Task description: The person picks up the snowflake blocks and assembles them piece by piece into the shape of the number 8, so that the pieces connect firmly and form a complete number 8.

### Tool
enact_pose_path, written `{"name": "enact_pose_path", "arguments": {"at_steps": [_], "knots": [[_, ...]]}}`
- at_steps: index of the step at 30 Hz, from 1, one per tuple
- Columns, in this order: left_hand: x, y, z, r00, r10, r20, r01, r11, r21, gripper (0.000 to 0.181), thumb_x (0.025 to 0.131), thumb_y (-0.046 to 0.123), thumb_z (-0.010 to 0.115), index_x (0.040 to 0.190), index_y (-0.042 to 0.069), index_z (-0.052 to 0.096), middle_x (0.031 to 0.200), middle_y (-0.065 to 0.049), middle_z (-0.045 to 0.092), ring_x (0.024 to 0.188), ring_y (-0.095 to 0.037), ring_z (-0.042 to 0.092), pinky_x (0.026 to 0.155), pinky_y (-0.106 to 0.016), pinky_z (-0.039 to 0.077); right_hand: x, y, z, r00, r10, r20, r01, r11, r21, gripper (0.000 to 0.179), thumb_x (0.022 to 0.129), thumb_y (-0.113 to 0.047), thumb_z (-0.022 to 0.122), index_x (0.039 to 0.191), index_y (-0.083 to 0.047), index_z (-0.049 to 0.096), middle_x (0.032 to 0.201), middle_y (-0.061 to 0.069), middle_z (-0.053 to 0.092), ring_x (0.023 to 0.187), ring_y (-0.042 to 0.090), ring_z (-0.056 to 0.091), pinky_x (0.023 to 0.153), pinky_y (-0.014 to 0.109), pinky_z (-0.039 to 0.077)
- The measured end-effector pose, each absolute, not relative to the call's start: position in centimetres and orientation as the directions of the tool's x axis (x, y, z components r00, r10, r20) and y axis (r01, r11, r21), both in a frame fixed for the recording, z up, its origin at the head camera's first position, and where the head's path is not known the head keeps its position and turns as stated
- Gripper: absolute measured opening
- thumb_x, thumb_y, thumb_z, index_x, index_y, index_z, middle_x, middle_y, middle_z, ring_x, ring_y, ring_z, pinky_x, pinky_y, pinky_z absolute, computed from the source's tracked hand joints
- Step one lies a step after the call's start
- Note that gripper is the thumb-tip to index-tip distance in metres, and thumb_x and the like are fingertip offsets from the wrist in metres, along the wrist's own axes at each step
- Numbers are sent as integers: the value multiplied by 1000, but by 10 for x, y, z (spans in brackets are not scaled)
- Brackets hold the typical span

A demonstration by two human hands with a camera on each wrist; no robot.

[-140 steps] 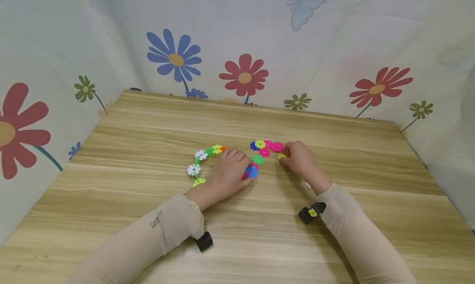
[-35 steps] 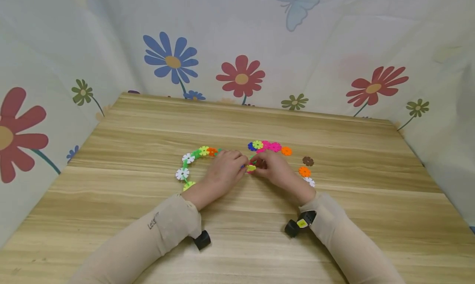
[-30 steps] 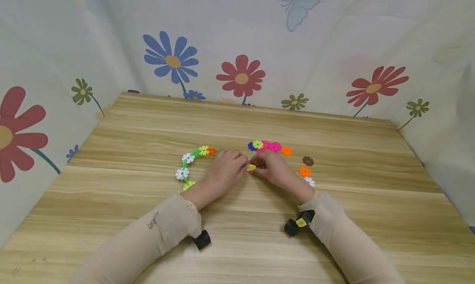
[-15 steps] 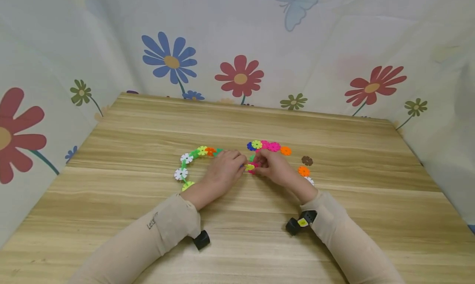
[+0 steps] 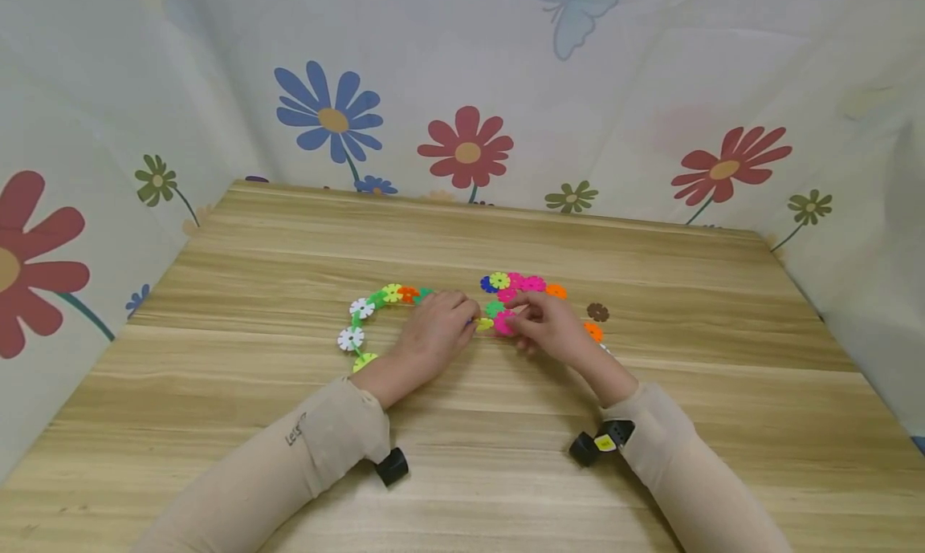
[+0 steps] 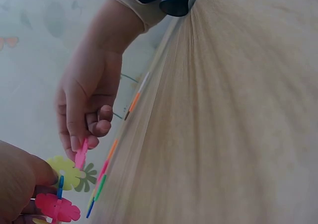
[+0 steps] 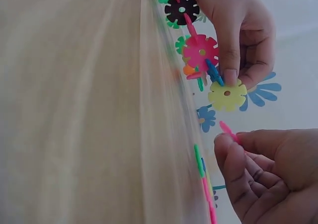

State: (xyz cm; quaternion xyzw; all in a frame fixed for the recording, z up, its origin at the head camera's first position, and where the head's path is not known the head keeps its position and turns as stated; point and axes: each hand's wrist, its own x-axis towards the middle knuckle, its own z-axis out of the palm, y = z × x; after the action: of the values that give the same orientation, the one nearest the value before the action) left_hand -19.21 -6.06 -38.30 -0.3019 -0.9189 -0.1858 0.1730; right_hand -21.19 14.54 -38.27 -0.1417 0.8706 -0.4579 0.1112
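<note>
My left hand [image 5: 437, 332] pinches a yellow snowflake disc [image 7: 227, 96] by its upper edge, between thumb and fingers. A blue disc [image 7: 213, 72], seen edge-on, meets that yellow one and is slotted into a pink disc of the linked chain. From there the chain curves round behind the left hand to white discs [image 5: 351, 339] and a yellow-green disc by the left wrist. My right hand [image 5: 552, 328] pinches a separate pink snowflake disc [image 5: 503, 322] between thumb and index finger. In the right wrist view a small gap lies between this disc and the yellow one.
Loose discs lie beyond the right hand: a green disc [image 5: 495, 308], a yellow disc [image 5: 499, 281], pink ones and an orange disc [image 5: 556, 291]. Farther right are a brown disc [image 5: 597, 312] and another orange disc [image 5: 593, 331]. A flower-print cloth hangs behind the wooden table [image 5: 462, 473].
My right hand went from the loose discs at the right to the chain's end. In the last second it drew slightly right, showing more of the pink disc. The chain has shifted left.
</note>
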Motion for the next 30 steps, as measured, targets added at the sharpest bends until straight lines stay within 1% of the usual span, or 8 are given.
{"name": "enact_pose_path", "arguments": {"at_steps": [2,4,12,16,24,30], "knots": [[-192,-61,-384,-759,492,427,618,750,234,4,87,12,70,89,12,67,92,-2,67,90,-20,64,80,-34,50,-209,147,-383,-940,-336,-61,-124,501,-856,28,94,-8,60,119,4,58,79,20,68,56,15,61,53,30,55],[-192,-61,-384,-759,495,424,619,751,231,4,87,12,70,90,12,67,93,-2,67,91,-20,64,80,-34,50,-207,147,-383,-945,-322,-58,-104,466,-879,29,95,-8,59,120,5,57,81,22,68,57,15,62,53,30,55],[-193,-61,-385,-744,497,447,630,744,221,5,86,12,71,88,12,66,91,-2,66,89,-20,63,79,-33,50,-202,145,-386,-952,-304,-24,-84,336,-938,25,95,-6,58,116,8,56,86,30,68,56,12,63,52,27,55],[-192,-61,-383,-743,497,448,631,743,222,4,87,12,70,88,12,66,90,-2,66,89,-20,63,79,-34,50,-200,144,-386,-953,-301,-20,-77,309,-948,23,95,-5,57,115,7,56,90,30,69,57,11,63,53,27,55],[-192,-61,-384,-725,509,464,647,734,205,4,90,13,67,87,11,68,90,-2,67,88,-21,64,78,-33,50,-198,141,-387,-944,-331,-13,-86,284,-955,21,95,-5,58,112,7,56,86,29,66,57,11,62,53,27,55],[-191,-60,-384,-707,508,491,669,707,232,3,87,9,69,88,11,71,87,-2,68,84,-20,64,78,-32,52,-197,137,-390,-944,-329,5,-90,245,-965,21,94,-1,57,112,10,56,88,32,66,59,10,63,55,26,55]]}}
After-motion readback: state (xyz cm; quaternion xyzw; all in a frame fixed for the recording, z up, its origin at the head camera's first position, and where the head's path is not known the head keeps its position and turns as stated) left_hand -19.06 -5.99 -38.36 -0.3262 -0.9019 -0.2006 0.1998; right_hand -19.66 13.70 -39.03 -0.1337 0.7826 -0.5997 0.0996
